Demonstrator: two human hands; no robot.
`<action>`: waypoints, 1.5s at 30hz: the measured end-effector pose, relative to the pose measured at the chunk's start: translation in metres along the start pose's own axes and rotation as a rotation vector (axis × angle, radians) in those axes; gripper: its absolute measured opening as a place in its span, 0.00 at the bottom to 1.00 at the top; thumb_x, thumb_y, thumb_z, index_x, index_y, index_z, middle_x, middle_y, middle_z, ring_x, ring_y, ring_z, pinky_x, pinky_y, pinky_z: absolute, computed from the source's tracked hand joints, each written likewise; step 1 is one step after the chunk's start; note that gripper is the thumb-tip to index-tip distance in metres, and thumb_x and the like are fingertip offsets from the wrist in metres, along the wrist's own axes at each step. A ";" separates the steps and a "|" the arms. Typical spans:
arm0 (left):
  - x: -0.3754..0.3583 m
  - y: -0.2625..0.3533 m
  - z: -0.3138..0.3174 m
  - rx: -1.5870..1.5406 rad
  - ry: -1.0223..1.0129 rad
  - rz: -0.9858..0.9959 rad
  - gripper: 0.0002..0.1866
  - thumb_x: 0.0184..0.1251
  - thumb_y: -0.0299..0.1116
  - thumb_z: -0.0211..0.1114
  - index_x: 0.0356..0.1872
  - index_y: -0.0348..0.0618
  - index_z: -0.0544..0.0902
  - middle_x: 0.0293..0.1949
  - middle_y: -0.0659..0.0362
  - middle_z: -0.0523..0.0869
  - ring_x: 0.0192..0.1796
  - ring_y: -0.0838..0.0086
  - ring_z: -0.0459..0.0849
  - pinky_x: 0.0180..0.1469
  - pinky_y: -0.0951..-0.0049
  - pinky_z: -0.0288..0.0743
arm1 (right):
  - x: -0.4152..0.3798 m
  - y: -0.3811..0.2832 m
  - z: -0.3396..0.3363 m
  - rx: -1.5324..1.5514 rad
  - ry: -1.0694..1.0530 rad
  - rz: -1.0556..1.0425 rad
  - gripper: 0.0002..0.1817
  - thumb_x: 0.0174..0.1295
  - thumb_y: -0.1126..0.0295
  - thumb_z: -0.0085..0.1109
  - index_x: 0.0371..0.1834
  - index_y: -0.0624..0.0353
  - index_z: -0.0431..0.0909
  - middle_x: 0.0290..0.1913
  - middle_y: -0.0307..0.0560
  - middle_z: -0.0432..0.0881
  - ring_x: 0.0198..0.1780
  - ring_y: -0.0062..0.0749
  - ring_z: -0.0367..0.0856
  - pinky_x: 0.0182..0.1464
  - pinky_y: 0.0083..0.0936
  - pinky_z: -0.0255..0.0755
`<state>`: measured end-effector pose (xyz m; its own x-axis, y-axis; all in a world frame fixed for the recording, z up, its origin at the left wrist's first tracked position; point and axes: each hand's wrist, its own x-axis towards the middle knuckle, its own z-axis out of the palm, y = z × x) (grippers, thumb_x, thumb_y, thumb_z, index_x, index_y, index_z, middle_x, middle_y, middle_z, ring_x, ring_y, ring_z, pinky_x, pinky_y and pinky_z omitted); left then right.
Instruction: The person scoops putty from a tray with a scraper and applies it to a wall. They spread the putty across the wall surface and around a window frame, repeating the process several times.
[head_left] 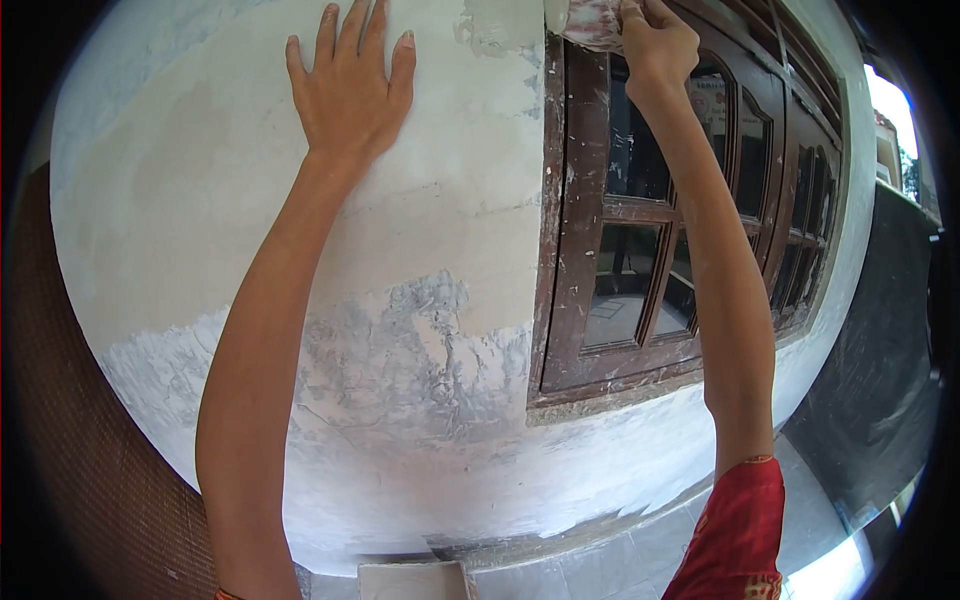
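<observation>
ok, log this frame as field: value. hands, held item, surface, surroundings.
left_hand: left hand spread flat against the plastered wall
right_hand: right hand raised at the window's upper left corner, gripping an item
held_item: pale, smeared object, cut off by the top edge; exact type unclear
wall_state: patchy; smooth beige area above, rough grey-white patches below
window: brown wooden window frame, glass panes, white specks
clothing: red sleeve on right arm
floor: grey tiles
</observation>
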<state>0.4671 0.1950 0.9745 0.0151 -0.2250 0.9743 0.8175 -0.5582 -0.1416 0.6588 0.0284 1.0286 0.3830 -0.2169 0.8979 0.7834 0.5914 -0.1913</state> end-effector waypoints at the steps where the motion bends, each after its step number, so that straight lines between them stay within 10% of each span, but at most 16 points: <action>1: 0.000 0.000 0.000 0.001 -0.002 -0.003 0.31 0.80 0.44 0.48 0.77 0.38 0.64 0.78 0.51 0.64 0.81 0.55 0.56 0.81 0.42 0.42 | 0.005 0.002 -0.004 0.119 0.024 0.090 0.14 0.71 0.81 0.53 0.54 0.66 0.86 0.41 0.43 0.90 0.40 0.21 0.84 0.41 0.19 0.75; 5: -0.001 0.003 -0.001 0.005 0.007 -0.005 0.31 0.80 0.44 0.48 0.77 0.38 0.64 0.78 0.51 0.64 0.81 0.55 0.56 0.81 0.42 0.42 | -0.011 0.006 0.005 0.083 0.018 -0.161 0.17 0.70 0.77 0.58 0.60 0.65 0.83 0.42 0.42 0.90 0.42 0.21 0.85 0.46 0.20 0.76; 21: 0.002 0.002 -0.009 0.016 -0.065 -0.003 0.33 0.80 0.46 0.48 0.78 0.38 0.61 0.80 0.53 0.61 0.82 0.56 0.55 0.82 0.43 0.39 | -0.032 0.004 0.050 0.070 0.016 -0.072 0.17 0.68 0.76 0.59 0.59 0.63 0.84 0.43 0.54 0.91 0.42 0.23 0.86 0.46 0.23 0.77; 45: -0.015 -0.008 -0.030 -0.170 -0.127 -0.026 0.32 0.80 0.47 0.49 0.77 0.38 0.63 0.78 0.51 0.64 0.81 0.54 0.56 0.81 0.43 0.43 | -0.026 -0.004 -0.022 0.016 0.130 -0.008 0.18 0.70 0.78 0.56 0.61 0.72 0.80 0.44 0.43 0.88 0.39 0.21 0.83 0.39 0.20 0.76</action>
<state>0.4424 0.1787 0.9559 0.0763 -0.1118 0.9908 0.7101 -0.6915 -0.1327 0.6568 0.0150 0.9975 0.4381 -0.3198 0.8401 0.7792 0.6011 -0.1775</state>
